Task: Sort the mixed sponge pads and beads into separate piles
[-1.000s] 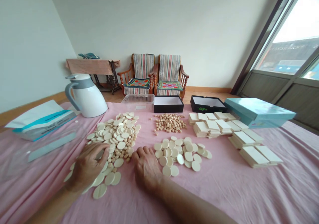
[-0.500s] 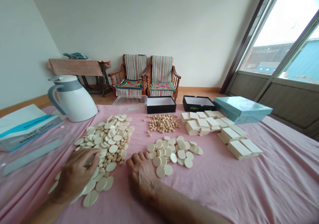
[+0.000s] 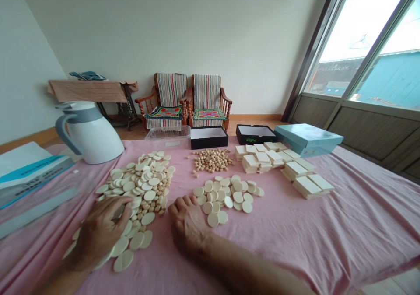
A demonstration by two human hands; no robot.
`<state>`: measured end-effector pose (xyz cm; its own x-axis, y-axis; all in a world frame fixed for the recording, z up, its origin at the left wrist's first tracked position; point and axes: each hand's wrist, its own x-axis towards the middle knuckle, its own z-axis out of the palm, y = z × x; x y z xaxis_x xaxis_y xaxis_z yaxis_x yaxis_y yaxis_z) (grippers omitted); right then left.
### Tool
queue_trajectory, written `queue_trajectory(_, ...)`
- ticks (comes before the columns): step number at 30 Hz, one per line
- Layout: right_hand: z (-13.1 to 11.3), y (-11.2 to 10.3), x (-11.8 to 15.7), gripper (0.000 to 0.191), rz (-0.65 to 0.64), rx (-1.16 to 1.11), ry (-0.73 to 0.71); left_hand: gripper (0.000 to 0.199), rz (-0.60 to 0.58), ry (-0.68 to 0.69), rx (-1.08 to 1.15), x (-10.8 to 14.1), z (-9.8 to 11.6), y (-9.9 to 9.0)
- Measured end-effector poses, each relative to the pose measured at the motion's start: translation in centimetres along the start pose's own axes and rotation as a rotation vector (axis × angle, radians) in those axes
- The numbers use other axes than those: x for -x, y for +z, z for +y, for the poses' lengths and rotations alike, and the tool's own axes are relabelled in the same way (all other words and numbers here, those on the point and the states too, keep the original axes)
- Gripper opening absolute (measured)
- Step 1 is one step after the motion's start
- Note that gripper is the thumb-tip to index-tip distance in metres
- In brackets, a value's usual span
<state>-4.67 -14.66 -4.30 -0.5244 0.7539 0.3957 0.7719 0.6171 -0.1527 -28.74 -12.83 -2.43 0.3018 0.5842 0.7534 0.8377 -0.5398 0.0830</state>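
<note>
We are curving our left hand (image 3: 98, 236) over the near edge of the large heap of cream discs (image 3: 144, 185), fingers curled down among them, though we cannot tell whether it is gripping any. We are resting our open right hand (image 3: 188, 225) on the pink-clothed surface (image 3: 295, 251), just beside the smaller disc pile (image 3: 226, 198), which lies ahead and to its right.

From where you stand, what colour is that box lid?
The box lid is pale turquoise, best seen from the head view.
</note>
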Motion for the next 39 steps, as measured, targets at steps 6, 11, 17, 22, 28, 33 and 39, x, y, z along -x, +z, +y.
queue_trajectory(6, -0.2, -0.1, 0.0, 0.013, 0.025, 0.005, -0.013, 0.013, 0.06, 0.053, -0.01, -0.2, 0.4, -0.3)
queue_trajectory(11, -0.4, 0.0, 0.1, 0.012, 0.026, -0.014, 0.005, 0.014, 0.07, 0.059, -0.004, 0.0, 0.5, -0.5)
queue_trajectory(17, -0.4, 0.2, 0.2, 0.018, 0.016, -0.052, 0.027, 0.015, 0.05, 0.018, 0.041, 0.1, 0.8, -0.9)
queue_trajectory(22, -0.5, 0.2, 0.3, 0.02, 0.023, -0.067, 0.04, 0.014, 0.047, -0.038, 0.096, 0.1, 1.2, -1.2)
queue_trajectory(28, -0.5, 0.1, 0.4, 0.02, 0.026, -0.11, 0.044, 0.015, 0.073, -0.074, 0.136, 0.2, 1.5, -1.5)
queue_trajectory(33, -0.5, -0.1, 0.4, 0.023, 0.042, -0.114, 0.034, 0.014, 0.068, -0.08, 0.165, 0.0, 1.9, -1.7)
queue_trajectory(39, -0.2, -0.2, 0.3, 0.025, 0.074, -0.099, 0.048, 0.015, -0.221, 0.047, 0.221, -1.0, 3.3, -2.9)
